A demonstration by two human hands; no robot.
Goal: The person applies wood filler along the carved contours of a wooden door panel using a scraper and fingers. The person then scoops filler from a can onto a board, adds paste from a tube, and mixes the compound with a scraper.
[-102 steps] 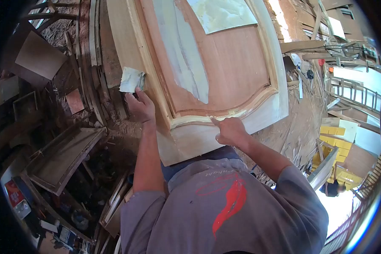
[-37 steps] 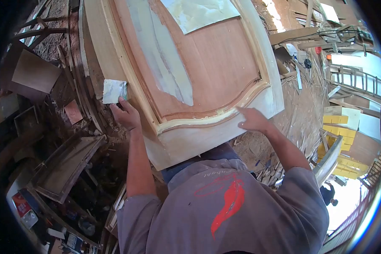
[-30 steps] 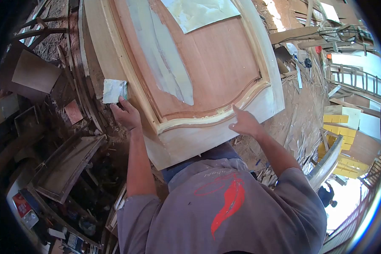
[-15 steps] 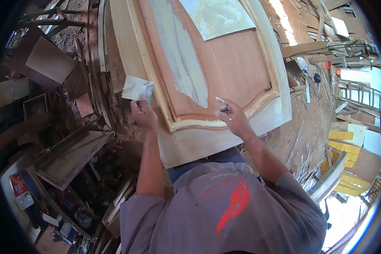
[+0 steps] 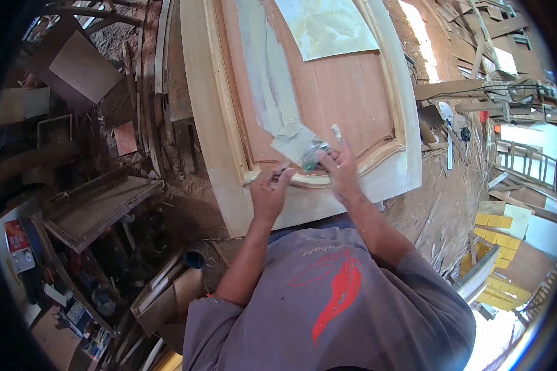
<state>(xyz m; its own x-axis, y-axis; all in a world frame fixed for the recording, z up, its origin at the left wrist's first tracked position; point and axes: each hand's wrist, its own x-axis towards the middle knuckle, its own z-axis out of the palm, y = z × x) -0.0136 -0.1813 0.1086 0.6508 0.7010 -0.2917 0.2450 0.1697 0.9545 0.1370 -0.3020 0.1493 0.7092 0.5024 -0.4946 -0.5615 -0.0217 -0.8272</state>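
Observation:
A panelled wooden door (image 5: 340, 93) lies in front of me, with a broad streak of pale putty (image 5: 263, 68) down its left panel. My right hand (image 5: 343, 173) grips a putty-smeared card (image 5: 294, 142) by its greenish edge, above the lower end of that streak. A small pale putty-coated piece (image 5: 336, 132) sticks up by the fingers of the same hand. My left hand (image 5: 269, 195) is beside the card, thumb and fingers pinched together over the door's lower moulding; what they hold, if anything, is too small to make out.
A putty-covered sheet (image 5: 328, 28) lies on the upper panel. Timber strips and a wooden tray-like frame (image 5: 99, 210) stand at left. Yellow pieces (image 5: 498, 238) and boards are stacked at right. Wood scraps litter the ground.
The putty card has passed from my left hand to my right and now lies over the lower panel. My left hand has moved right, closer to the right hand.

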